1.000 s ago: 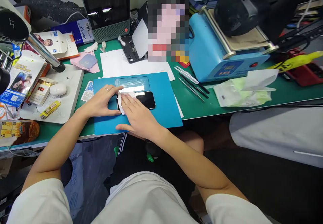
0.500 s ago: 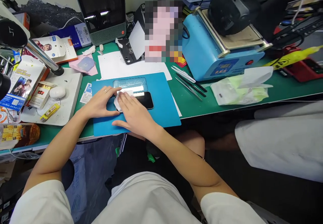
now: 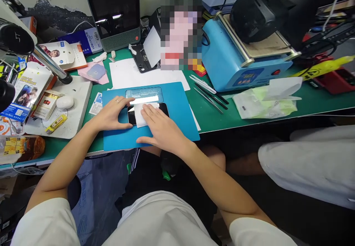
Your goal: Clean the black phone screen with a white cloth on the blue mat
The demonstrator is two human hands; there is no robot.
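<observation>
A black phone (image 3: 131, 115) lies screen up on a blue mat (image 3: 177, 107) at the desk's front. My left hand (image 3: 112, 113) cups the phone's left end, thumb and forefinger spread around it. My right hand (image 3: 161, 127) lies flat on the phone, fingers together, pressing a white wipe (image 3: 140, 113) onto the screen. Just behind the phone sits a clear plastic tray (image 3: 144, 93) with a white strip along its front edge.
Tweezers (image 3: 208, 90) lie right of the mat, before a blue roller machine (image 3: 238, 66). White sheets (image 3: 130, 74), a small monitor (image 3: 116, 13), boxes (image 3: 65, 53), a microscope base (image 3: 74, 98) and plastic bags (image 3: 263, 101) crowd the green desk. Another person's clothed leg (image 3: 310, 164) is at right.
My right hand has slid the white wipe rightward along the phone screen, uncovering the phone's left end. My left hand has kept its hold.
</observation>
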